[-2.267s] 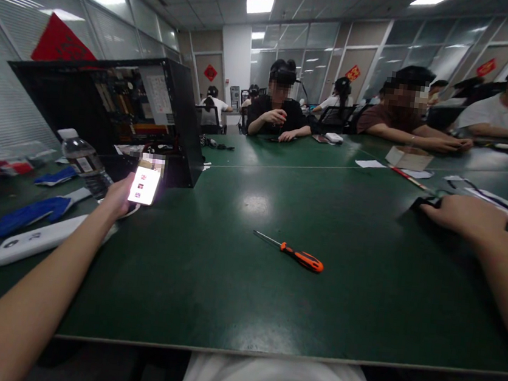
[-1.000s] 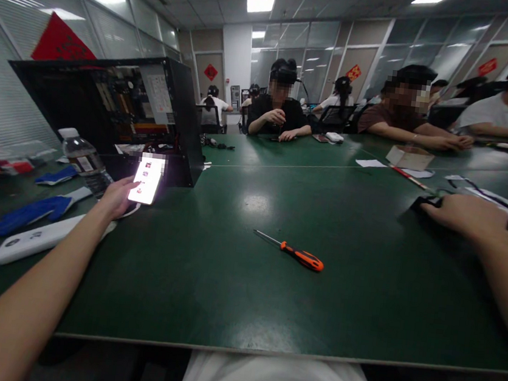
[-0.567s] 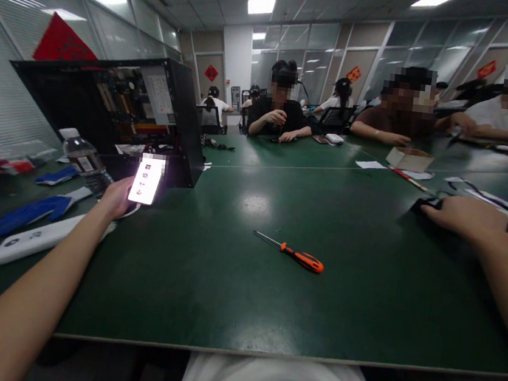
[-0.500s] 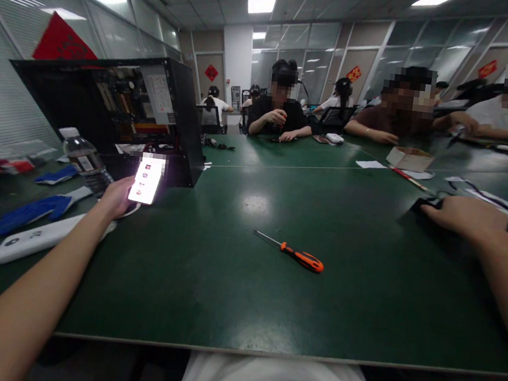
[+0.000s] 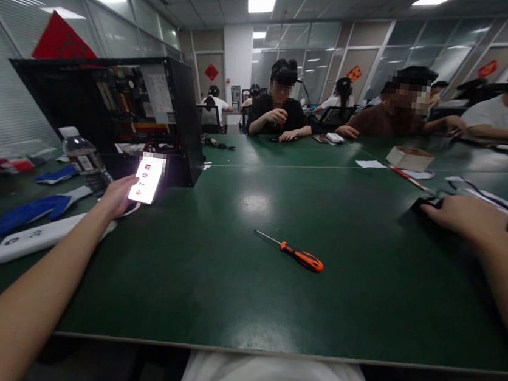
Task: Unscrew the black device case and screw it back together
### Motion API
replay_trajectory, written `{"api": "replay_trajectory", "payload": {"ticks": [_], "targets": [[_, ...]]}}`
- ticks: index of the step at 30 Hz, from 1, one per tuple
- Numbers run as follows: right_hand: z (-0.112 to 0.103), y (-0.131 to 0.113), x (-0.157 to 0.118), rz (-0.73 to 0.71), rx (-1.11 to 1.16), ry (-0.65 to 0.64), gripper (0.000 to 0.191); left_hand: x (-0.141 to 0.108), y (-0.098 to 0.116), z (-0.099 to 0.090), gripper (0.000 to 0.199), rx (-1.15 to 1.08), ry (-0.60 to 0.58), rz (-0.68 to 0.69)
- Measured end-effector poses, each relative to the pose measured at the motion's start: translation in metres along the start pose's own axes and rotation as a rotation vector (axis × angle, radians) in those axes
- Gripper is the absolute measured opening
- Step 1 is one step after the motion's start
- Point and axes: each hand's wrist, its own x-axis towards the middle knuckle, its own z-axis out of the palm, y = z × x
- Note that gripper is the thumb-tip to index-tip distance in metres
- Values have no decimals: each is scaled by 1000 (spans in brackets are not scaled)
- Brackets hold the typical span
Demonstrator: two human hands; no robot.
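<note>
My left hand (image 5: 119, 195) is closed round a smartphone (image 5: 146, 183) with a bright lit screen, its thumb at the screen's edge. A white cable (image 5: 132, 211) hangs from the phone's lower end. Just behind the phone stands a black computer case (image 5: 184, 115) with its side off and its inner parts showing. Over at the right, my right hand (image 5: 471, 214) is closed on a small black object (image 5: 425, 205) at the tabletop; its kind cannot be made out. Between my hands lies a screwdriver (image 5: 302, 258) with an orange and black handle, its shaft towards the left.
On the left are a plastic bottle (image 5: 83, 162), blue gloves (image 5: 33, 214) and a white power strip (image 5: 40, 238). A small open box (image 5: 408, 158), papers (image 5: 370, 164) and another white strip with cables (image 5: 500, 206) lie at the right. Several people sit across the green table (image 5: 223, 297).
My hands, the phone and the screwdriver stay where they were. My left thumb has shifted slightly at the screen. Across the table, the brown-clad person's arm has moved left.
</note>
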Motion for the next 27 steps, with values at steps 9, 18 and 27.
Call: {"api": "replay_trajectory", "payload": {"ticks": [9, 18, 27], "targets": [[1, 0, -1, 2, -26, -27, 64, -2, 0, 3, 37, 90, 48, 49], [-1, 0, -1, -20, -21, -29, 63, -3, 0, 1, 48, 101, 3, 45], [-1, -1, -3, -9, -10, 0, 61, 5, -4, -5, 42, 78, -6, 38]]}}
